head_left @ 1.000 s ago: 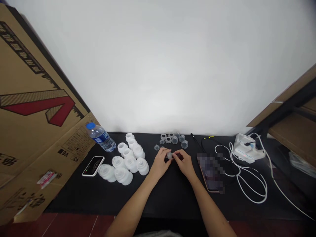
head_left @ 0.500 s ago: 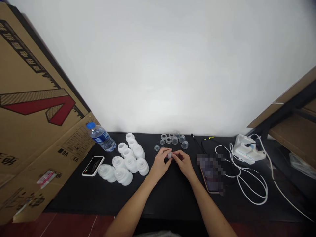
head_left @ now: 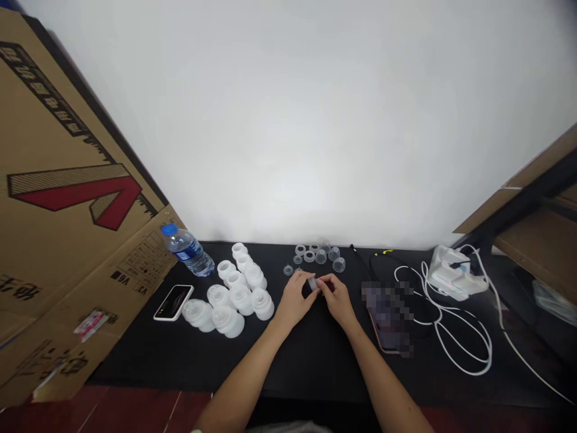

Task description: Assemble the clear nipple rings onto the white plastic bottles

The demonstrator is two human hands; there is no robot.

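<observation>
Close together over the middle of the black table (head_left: 315,367), my left hand (head_left: 294,299) and my right hand (head_left: 337,297) both pinch a small translucent plastic piece (head_left: 312,282). Fingers cover part of it, so its exact kind is hard to make out. Just beyond my hands lie several whitish rings (head_left: 309,257), clear dome caps (head_left: 339,264) and small translucent silicone nipples (head_left: 288,270). To the left of my left hand stands a group of white bottle-like containers (head_left: 242,299), some topped with clear domes.
A water bottle (head_left: 188,250) and a white-framed device (head_left: 174,302) are at the left, beside a large cardboard box (head_left: 58,252). On the right lie a phone (head_left: 386,319), a white power strip (head_left: 455,273) and looped white cable (head_left: 466,368). A white wall (head_left: 288,120) rises behind.
The small piece has tilted and shows more between my fingers, with my right fingertips shifted slightly along it. The whole view has moved a little; the table items stay put.
</observation>
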